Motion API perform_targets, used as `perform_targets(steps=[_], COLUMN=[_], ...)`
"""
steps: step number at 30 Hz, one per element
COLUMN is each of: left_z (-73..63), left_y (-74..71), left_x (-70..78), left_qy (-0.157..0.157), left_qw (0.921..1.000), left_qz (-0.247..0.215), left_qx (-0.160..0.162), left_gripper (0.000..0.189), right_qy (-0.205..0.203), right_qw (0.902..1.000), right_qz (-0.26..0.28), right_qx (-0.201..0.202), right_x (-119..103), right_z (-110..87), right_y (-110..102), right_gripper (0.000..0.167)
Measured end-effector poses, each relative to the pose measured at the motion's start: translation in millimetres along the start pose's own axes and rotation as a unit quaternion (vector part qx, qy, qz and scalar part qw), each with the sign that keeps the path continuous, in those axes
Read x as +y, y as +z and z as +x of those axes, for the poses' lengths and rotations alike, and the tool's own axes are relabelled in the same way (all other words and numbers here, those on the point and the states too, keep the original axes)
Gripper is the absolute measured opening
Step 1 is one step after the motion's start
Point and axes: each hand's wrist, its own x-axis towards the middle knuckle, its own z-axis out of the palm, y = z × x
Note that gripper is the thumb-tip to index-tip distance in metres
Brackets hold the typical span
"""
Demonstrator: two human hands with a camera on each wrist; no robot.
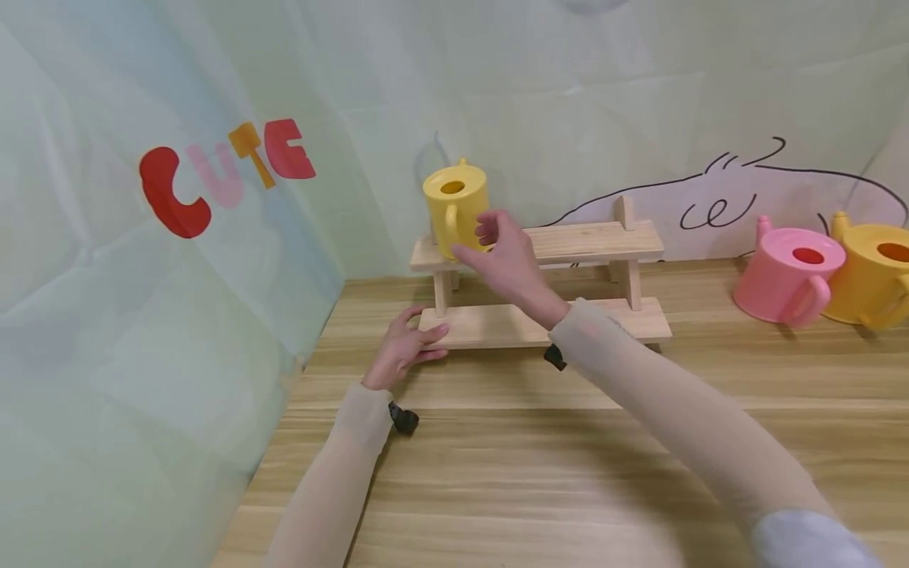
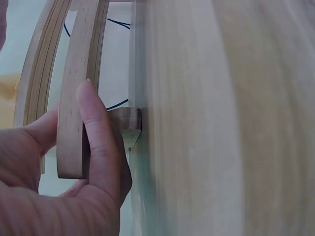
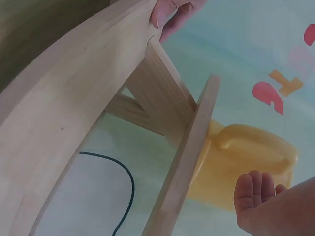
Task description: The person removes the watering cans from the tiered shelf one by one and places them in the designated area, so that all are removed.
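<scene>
A two-tier wooden shelf (image 1: 490, 325) stands on the table. My left hand (image 1: 406, 347) grips the left end of its lower board (image 2: 74, 113), the board's end lying between thumb and fingers in the left wrist view. On the upper board's left end sits a yellow watering can (image 1: 439, 209), upright, its handle (image 1: 451, 225) towards me. My right hand (image 1: 507, 260) is beside this can, in front of the upper board. Its fingers (image 3: 256, 189) are loosely bent near the can's handle, with nothing held between them and the thumb.
At the right of the table (image 1: 454, 473), a pink watering can (image 1: 777, 272) and another yellow watering can (image 1: 862, 276) stand close together. A printed cloth backdrop (image 1: 540, 102) rises behind the shelf and along the left side.
</scene>
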Motion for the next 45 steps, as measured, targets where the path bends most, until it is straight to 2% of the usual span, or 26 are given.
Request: perform_targets(steps=[11, 17, 25, 30, 36, 41, 45], left_z=[-2.8, -1.5, -1.0, -1.3, -1.2, -0.5, -1.0], left_y=[0.2, -0.2, -0.8, 0.8, 1.2, 1.3, 1.0], left_x=[-0.5, -0.9, -0.3, 0.0, 0.2, -0.5, -0.2], left_qy=[-0.001, -0.001, -0.004, -0.007, -0.002, -0.003, -0.002], left_qw=[1.0000, 1.0000, 1.0000, 1.0000, 1.0000, 1.0000, 1.0000], left_qz=[-0.001, 0.001, 0.004, 0.000, -0.002, -0.004, -0.003], left_qx=[-0.003, 0.004, 0.003, 0.003, 0.001, 0.001, 0.003], left_gripper=[0.081, 0.080, 0.079, 0.079, 0.079, 0.079, 0.079], right_qy=[0.006, -0.013, -0.006, -0.019, -0.023, -0.001, 0.009], right_qw=[0.9999, 0.9999, 0.9997, 0.9991, 0.9965, 0.9918, 0.9900], right_qz=[-0.016, -0.003, 0.009, 0.010, 0.072, 0.125, 0.134], right_qx=[0.001, 0.011, 0.022, 0.037, 0.036, 0.027, 0.044], right_x=[3.0, 4.3, 1.9, 2.1, 4.6, 5.9, 4.0], right_z=[13.5, 18.9, 20.8, 23.9, 29.7, 31.0, 30.1], right_y=[20.2, 29.3, 40.2, 43.6, 46.0, 45.5, 43.2], right_gripper=[0.052, 0.042, 0.033, 0.023, 0.020, 0.022, 0.028])
